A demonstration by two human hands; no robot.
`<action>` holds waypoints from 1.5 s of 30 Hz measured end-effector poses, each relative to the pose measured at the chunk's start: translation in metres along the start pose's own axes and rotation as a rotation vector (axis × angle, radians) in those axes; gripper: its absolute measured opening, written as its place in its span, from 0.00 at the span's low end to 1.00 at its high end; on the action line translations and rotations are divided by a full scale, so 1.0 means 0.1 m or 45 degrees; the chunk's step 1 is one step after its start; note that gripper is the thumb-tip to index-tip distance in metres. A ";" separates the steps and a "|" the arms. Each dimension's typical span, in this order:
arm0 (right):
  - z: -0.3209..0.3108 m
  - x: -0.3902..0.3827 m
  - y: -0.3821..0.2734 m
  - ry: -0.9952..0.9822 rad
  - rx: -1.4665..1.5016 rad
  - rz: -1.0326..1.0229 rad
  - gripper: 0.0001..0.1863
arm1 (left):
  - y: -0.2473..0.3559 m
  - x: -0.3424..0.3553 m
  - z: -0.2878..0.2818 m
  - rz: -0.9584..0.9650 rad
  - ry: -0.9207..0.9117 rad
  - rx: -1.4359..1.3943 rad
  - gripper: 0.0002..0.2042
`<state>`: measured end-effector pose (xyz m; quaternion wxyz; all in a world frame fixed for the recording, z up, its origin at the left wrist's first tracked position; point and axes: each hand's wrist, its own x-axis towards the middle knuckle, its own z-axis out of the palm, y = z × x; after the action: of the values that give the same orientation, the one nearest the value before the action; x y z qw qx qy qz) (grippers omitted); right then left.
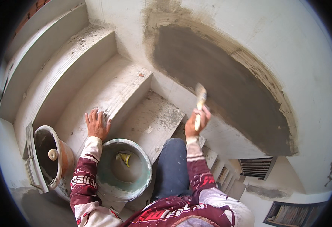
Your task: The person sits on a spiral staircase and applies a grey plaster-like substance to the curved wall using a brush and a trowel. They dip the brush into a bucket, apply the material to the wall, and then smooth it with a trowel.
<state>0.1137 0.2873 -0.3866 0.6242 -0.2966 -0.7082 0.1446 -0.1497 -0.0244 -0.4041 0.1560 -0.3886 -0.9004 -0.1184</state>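
Observation:
My right hand (197, 123) grips a pale paintbrush (200, 94) by its handle, bristles up, at the lower edge of a dark grey plaster patch (219, 81) on the white wall. Whether the bristles touch it I cannot tell. My left hand (98, 125) rests on a dusty white step (94, 87), fingers spread. Just below it is a green bucket (145, 172) with murky liquid and a yellow object (123, 159) inside. At left stands an orange bucket (64, 159) with a round tan knob (53, 154) inside, and a long metal tool (35, 166) leans beside it.
Curved stairs (45, 68) rise at the upper left, and more steps (226, 178) descend behind my right arm. My knee (167, 162) is between the green bucket and that arm. A barred opening (256, 166) and shelves (290, 215) with flat items show at lower right.

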 end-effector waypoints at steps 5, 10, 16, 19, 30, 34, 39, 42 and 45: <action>0.40 0.12 -0.51 -0.165 0.282 -0.048 0.09 | 0.03 0.03 0.01 -0.011 -0.016 0.006 0.26; 0.70 0.47 -0.35 -0.229 0.356 -0.100 0.12 | 0.02 0.05 0.03 -0.021 -0.009 0.009 0.26; -0.79 0.37 0.13 0.095 -0.125 -0.062 0.05 | 0.01 0.05 0.07 0.032 0.057 0.002 0.25; -1.44 0.33 0.24 0.297 -0.470 -0.103 0.04 | 0.00 0.02 0.05 0.051 0.054 0.010 0.24; 0.33 0.65 -0.27 0.491 0.080 0.039 0.05 | 0.05 0.06 0.00 0.031 0.020 -0.006 0.24; 1.02 0.53 -0.58 0.199 0.053 0.036 0.07 | 0.06 0.05 -0.03 0.025 -0.009 0.008 0.24; 1.27 0.56 -0.95 -0.105 0.418 -0.075 0.08 | 0.06 0.04 -0.01 0.019 0.006 0.012 0.23; 1.13 0.68 -0.90 -0.216 0.576 -0.166 0.09 | 0.08 0.05 -0.01 0.024 0.001 0.020 0.23; 0.69 0.92 -0.74 -0.134 0.586 -0.221 0.14 | 0.08 0.05 -0.01 0.018 0.005 0.030 0.22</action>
<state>0.0247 0.2960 -0.2833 0.6478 -0.0767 -0.7109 0.2630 -0.1466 -0.0159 -0.4007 0.1630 -0.3928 -0.8987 -0.1074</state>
